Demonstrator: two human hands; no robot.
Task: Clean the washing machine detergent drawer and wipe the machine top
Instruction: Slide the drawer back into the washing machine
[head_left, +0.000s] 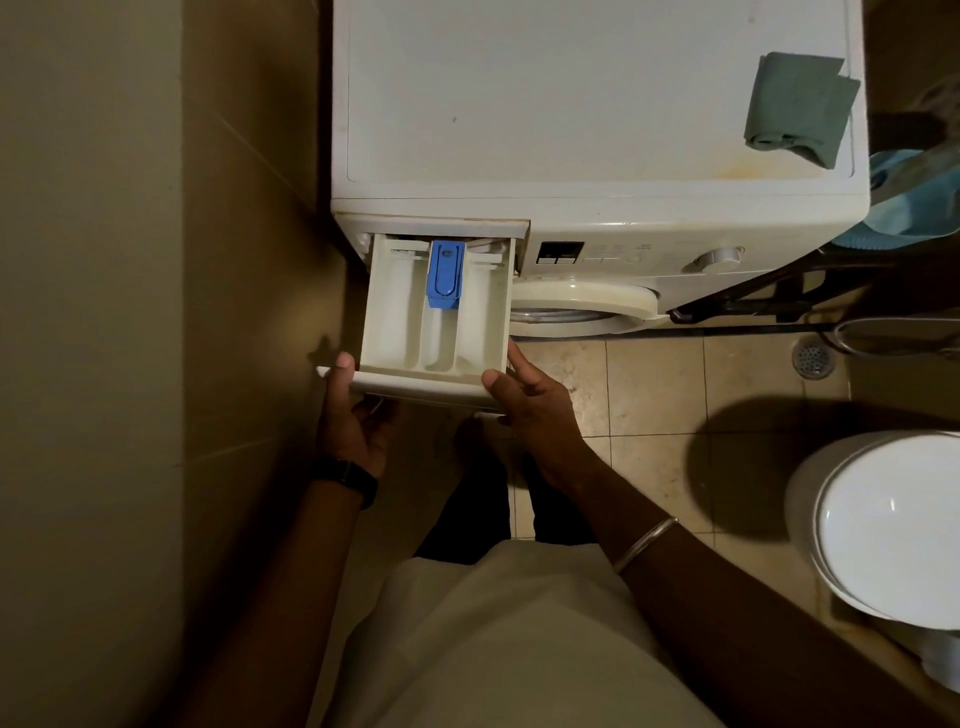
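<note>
Both hands' fingers (349, 364) grip the pulled-out drawer (389, 312); blue insert (444, 275) in its middle compartment.

Room: small bathroom, dim warm light. Wall (93, 312) at left, plain beige, large tiles with faint joints. Floor (649, 395) of tan square tiles, stained in places. Round metal drain (814, 358) set in floor at right. White toilet (883, 525), lid closed, at lower right; dark shadow on floor just left of it.
</note>
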